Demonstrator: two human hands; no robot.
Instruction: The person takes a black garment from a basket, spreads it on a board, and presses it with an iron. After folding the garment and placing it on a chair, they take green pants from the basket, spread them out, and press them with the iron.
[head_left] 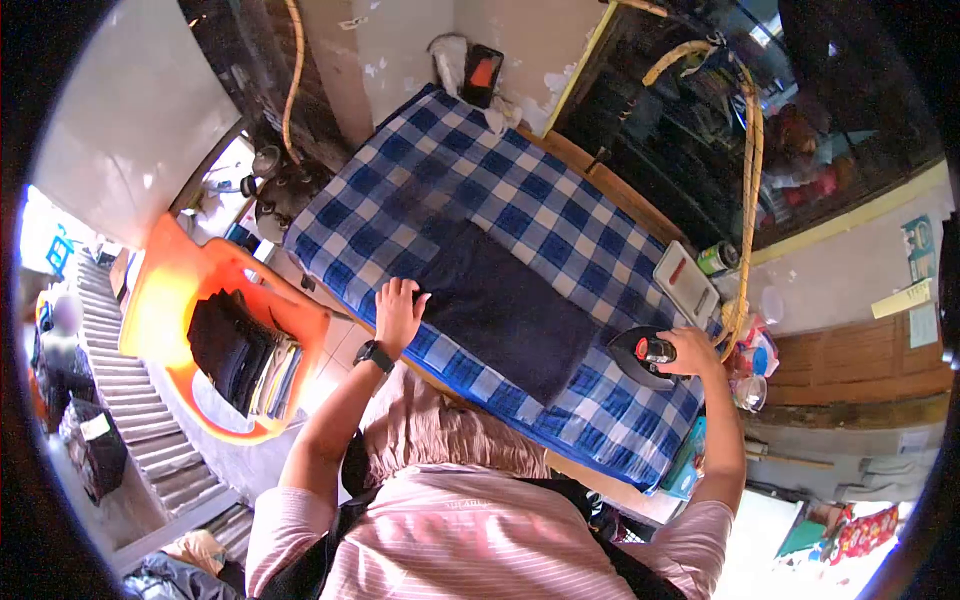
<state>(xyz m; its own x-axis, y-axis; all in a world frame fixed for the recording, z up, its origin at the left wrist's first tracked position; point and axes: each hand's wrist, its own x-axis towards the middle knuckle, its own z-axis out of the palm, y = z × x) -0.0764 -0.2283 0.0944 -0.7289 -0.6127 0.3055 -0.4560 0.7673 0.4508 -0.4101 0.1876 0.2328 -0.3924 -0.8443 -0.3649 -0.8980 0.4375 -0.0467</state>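
Note:
A dark folded garment (pixel 510 315) lies flat across a blue and white checked cloth (pixel 590 235) that covers the table. My left hand (pixel 399 308) rests at the garment's left end, fingers apart, with a dark watch on the wrist. At the right, my right hand (pixel 692 353) is wrapped round the handle of a black clothes iron (pixel 634 372). The iron sits on the checked cloth, just beyond the garment's right end. Its underside is hidden.
An orange plastic chair (pixel 165 300) holding a stack of folded dark clothes (pixel 235 350) stands to the left. By the table's right edge are a white-framed tray-like object (pixel 686 284), a can (pixel 717 259) and a hanging yellowish cable (pixel 750 190). A dark phone-like object (pixel 483 76) lies at the back.

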